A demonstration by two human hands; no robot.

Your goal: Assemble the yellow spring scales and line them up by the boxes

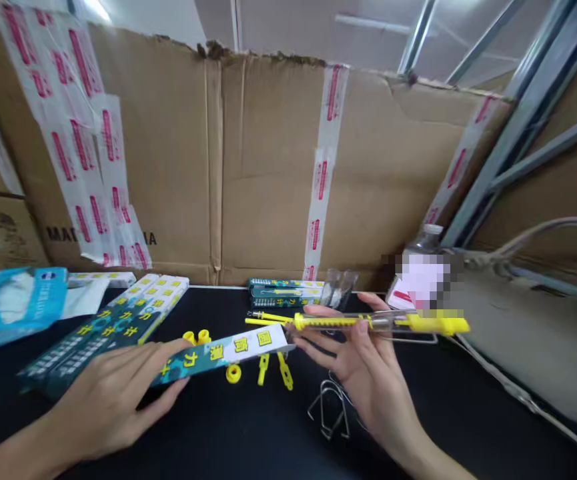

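Note:
My left hand (118,393) is closed around a long, narrow cardboard box (228,351), dark green and white with yellow lettering. The box's white end points right. Between the thumb and fingers of my right hand (368,373) lies a tubular spring scale (338,322), clear with yellow ends, roughly level. Its left tip is close to the box's end; whether they touch I cannot tell. Below the box lie a yellow ring (233,373) and two flat yellow pieces (285,372). Yellow caps (203,337) sit behind my left fingers. Bent metal wire hooks (332,407) rest below my right hand.
Similar boxes (118,313) lie at the left, and more (283,292) at the back beside clear tubes (339,288). Thin yellow rods (263,321) lie mid-table. A blue tissue pack (23,307) is far left, a bottle (431,240) back right. Taped cardboard (268,173) walls the back; a grey bag (538,320) stands right.

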